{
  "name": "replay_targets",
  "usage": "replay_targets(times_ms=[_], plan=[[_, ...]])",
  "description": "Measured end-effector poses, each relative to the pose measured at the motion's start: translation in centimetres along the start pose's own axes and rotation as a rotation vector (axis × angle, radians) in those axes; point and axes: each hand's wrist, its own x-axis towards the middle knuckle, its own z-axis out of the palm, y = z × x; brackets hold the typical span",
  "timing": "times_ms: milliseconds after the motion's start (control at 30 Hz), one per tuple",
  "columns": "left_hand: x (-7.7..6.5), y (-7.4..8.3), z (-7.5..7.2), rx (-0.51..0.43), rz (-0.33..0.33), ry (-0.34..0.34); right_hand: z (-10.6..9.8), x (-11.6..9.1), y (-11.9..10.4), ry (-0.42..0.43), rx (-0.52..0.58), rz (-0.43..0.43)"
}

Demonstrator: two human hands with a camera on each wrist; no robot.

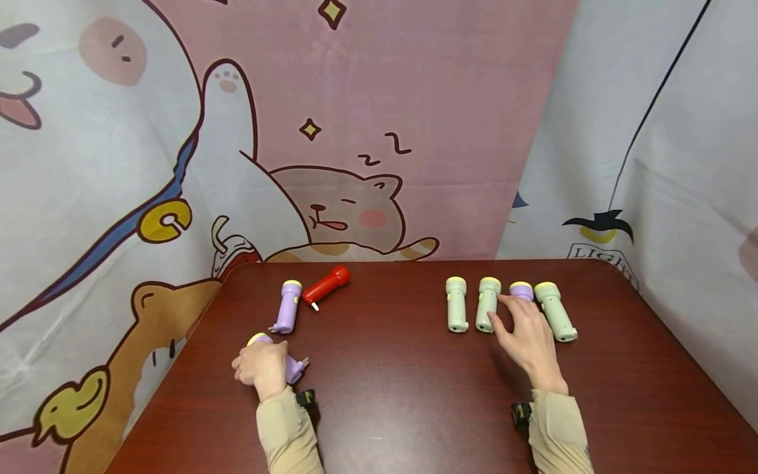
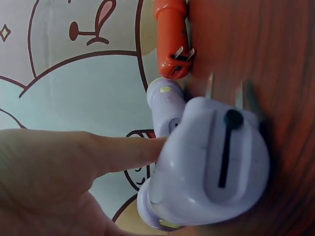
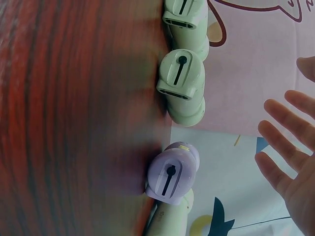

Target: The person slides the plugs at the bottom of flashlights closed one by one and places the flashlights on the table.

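Note:
My left hand (image 1: 263, 365) grips a purple flashlight (image 1: 294, 370) at the table's left side. Two metal plug prongs (image 2: 239, 96) stick out from its tail end in the left wrist view. A second purple flashlight (image 1: 288, 307) lies just beyond it. My right hand (image 1: 527, 336) hovers with spread fingers over another purple flashlight (image 1: 521, 290), partly hidden by the hand in the head view. The right wrist view shows a gap between those fingers and the purple flashlight (image 3: 172, 174). Green flashlights (image 1: 488, 304) lie on both sides of it.
A red flashlight (image 1: 326, 286) with its prongs out lies at the back left. Another green flashlight (image 1: 456, 304) and one more green flashlight (image 1: 555, 312) bound the right-hand row. Behind the dark wooden table (image 1: 391, 395) hangs a cartoon-printed cloth (image 1: 438, 131).

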Motion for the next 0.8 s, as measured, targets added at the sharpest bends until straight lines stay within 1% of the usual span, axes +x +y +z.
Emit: replay_targets(times_ms=[67,167,333,567,667,800], plan=[[0.1,-0.2,0.0,0.030,0.016,-0.034,0.0,0.0,0.0,-0.007,-0.002,0.005],[0.4,-0.4,0.2,0.030,0.025,-0.054,0.0,0.0,0.0,-0.016,-0.005,0.007],[0.6,-0.6,0.4,-0.016,0.040,-0.031,0.1,-0.1,0.0,-0.024,-0.006,0.007],[0.0,-0.6,-0.1,-0.063,0.059,-0.009,0.2,0.0,-0.3,-0.057,0.004,0.006],[-0.2,-0.3,-0.2,-0.085,0.080,0.021,0.3,0.0,-0.4,-0.051,0.009,-0.009],[-0.8,0.6,-0.6,-0.110,0.126,0.071,0.7,0.1,-0.7,-0.025,0.026,-0.050]])
